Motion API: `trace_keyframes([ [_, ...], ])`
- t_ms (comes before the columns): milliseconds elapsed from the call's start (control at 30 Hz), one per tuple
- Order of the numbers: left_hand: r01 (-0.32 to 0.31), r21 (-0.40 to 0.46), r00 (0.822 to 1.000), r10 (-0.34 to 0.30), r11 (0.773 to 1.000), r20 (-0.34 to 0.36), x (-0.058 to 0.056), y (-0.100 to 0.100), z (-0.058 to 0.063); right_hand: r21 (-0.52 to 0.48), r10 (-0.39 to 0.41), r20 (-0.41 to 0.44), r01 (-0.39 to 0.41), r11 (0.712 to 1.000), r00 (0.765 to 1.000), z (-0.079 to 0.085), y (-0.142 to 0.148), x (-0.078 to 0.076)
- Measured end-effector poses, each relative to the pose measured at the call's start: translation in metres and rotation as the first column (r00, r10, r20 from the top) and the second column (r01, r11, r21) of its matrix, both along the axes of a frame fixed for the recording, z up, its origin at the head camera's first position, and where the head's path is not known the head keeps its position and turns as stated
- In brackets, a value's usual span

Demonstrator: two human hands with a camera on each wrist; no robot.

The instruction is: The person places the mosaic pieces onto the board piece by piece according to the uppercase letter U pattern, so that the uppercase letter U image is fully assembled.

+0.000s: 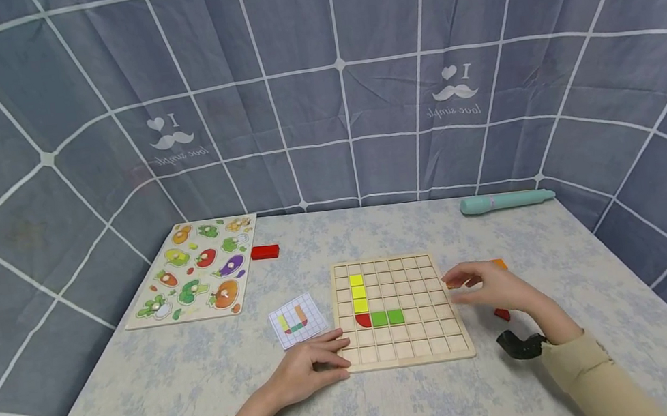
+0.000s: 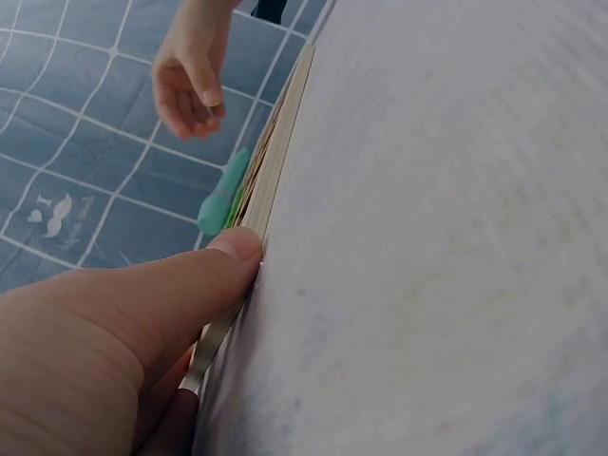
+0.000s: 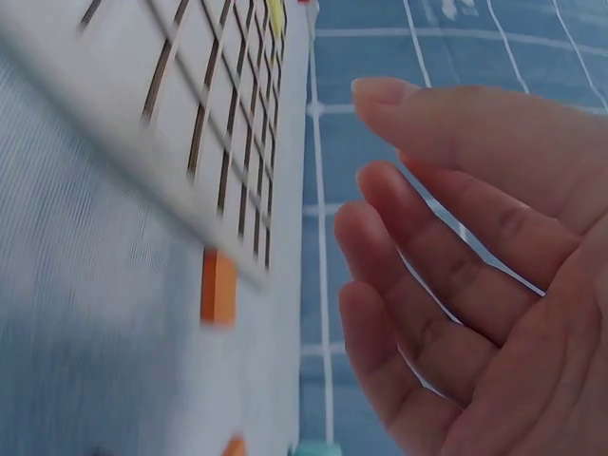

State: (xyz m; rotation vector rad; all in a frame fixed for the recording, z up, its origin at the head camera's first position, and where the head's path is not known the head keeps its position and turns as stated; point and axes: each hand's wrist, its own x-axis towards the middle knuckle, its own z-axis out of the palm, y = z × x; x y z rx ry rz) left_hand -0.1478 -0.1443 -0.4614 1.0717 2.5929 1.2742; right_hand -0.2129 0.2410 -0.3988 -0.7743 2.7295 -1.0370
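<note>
Blue curtain hung behind our bench. We had the board on it, carrying tiles; left hand touched its left edge, fingers relaxed; right hand hovered empty, loosely bent, by its right edge.

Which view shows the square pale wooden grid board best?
Head: nearly the whole wooden grid board shows, sharply. Left wrist gives mainly its edge, partly behind the left hand; right wrist, a slanted, cropped part with blurred near edge.
</note>
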Motion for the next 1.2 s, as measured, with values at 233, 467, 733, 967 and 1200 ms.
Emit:
trace_keyframes([
  [233,-0.003,0.000,1.000,0.003,1.000,0.004,0.000,0.000,0.001,0.021,-0.096,0.003,0.096,0.995,0.995,-0.004,0.032,0.009],
  [467,-0.016,-0.008,0.999,0.016,1.000,0.035,0.000,0.000,0.003,0.008,-0.114,0.012,0.114,0.993,0.993,-0.014,0.052,0.014],
  [733,-0.012,0.009,1.000,0.012,1.000,0.026,0.000,0.000,0.001,-0.033,-0.146,0.044,0.148,0.988,0.988,-0.027,0.063,0.019],
  [967,-0.020,0.006,0.999,0.020,1.000,0.044,0.001,0.001,0.004,-0.081,-0.158,0.094,0.166,0.983,0.983,-0.036,0.069,0.020],
  [1200,-0.018,0.004,0.998,0.018,1.000,0.055,0.002,0.001,0.004,-0.073,-0.191,0.124,0.201,0.977,0.974,-0.042,0.073,0.021],
])
